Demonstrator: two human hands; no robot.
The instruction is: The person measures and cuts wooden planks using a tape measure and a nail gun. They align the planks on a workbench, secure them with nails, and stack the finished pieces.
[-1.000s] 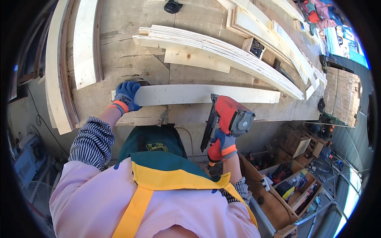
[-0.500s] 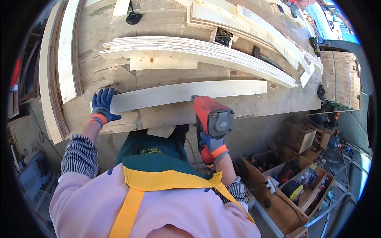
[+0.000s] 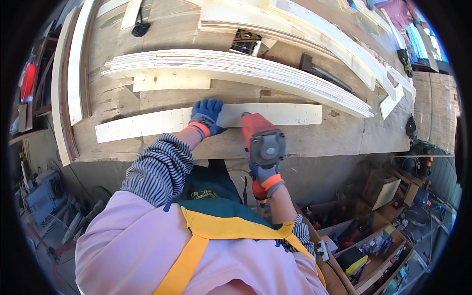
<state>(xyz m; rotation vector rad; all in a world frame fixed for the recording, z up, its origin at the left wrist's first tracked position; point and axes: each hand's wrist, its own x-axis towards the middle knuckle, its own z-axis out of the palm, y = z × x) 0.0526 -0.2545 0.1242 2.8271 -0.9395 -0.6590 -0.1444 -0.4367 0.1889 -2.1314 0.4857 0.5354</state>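
A long pale wooden strip [image 3: 152, 120] lies near the front edge of the workbench, with small marks along its face. My left hand [image 3: 206, 117], in a blue glove with an orange cuff, lies across the middle of this strip, fingers stretched toward its far edge. Just to the right, my right hand [image 3: 265, 173], gloved too, is closed around the handle of a red and black nail gun [image 3: 260, 135]. The tool's nose is at the strip, right of my left hand; whether it touches the wood I cannot tell.
Behind the strip lies a stack of thin boards [image 3: 236, 69]. A hammer [image 3: 324, 73] and more boards [image 3: 300, 37] lie farther back. Long boards [image 3: 78, 64] line the left. At the lower right stands a wooden tool box [image 3: 378, 253]. A person in pink [image 3: 396, 14] shows at the far right.
My left hand has moved right, from the strip's left end to its middle, close to the nail gun. The nail gun stays in my right hand at the strip. The view has shifted somewhat.
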